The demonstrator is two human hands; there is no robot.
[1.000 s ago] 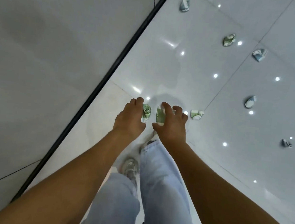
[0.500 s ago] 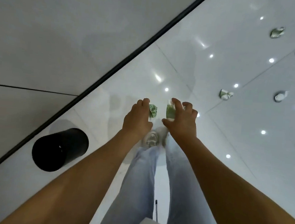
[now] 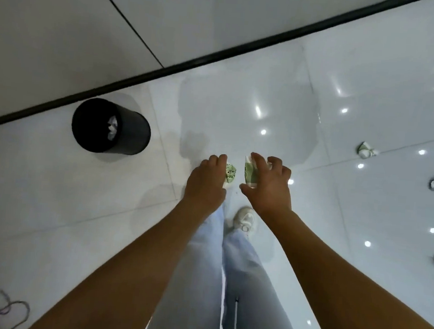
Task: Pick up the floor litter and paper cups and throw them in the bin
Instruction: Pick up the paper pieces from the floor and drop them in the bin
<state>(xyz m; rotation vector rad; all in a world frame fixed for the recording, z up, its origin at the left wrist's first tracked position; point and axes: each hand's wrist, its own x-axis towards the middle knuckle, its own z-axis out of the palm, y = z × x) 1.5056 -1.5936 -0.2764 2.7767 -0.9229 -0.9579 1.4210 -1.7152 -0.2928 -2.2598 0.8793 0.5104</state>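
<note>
our left hand (image 3: 205,183) has its grip curled round a small crumpled green-and-white paper cup (image 3: 230,174), and our right hand (image 3: 267,185) pinches a second, flattened green-printed paper cup (image 3: 250,173) between thumb and fingers; both grips are full, one piece each, which looks like a way to make one trip serve for two. we carry them out in front at arm's length, above the glossy white tiled floor (image 3: 267,103), apart from each other. the round black plastic bin (image 3: 111,127) stands to our left against the dark skirting strip (image 3: 219,56), well apart from both hands, with pale scraps already inside. more crumpled cups (image 3: 366,150) lie on the floor to our right, so we judge the job only partly done
</note>
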